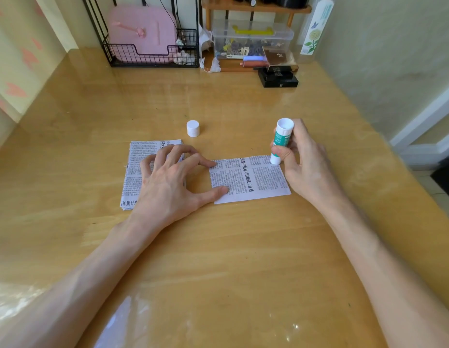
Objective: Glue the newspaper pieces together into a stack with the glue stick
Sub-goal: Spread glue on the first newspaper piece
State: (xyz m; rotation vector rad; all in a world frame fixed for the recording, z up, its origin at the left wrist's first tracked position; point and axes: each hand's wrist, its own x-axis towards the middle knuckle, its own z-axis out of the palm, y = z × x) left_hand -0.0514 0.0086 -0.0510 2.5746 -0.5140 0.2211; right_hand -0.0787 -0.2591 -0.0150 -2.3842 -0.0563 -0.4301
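Head view: right hand (308, 162) grips the glue stick (281, 141) on a newspaper piece (253, 182) corner, left hand (168, 182) pins its edge with spread fingertips; sticky drag could crumple it.

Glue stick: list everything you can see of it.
The glue stick is a white plastic tube with a teal printed label. It stands nearly upright, its top leaning slightly right and its lower end on the far right corner of the right-hand newspaper piece. The right hand grips its middle, fingers curled behind, thumb in front. A white cap, likely its own, stands apart on the table. The glue tip is hidden.
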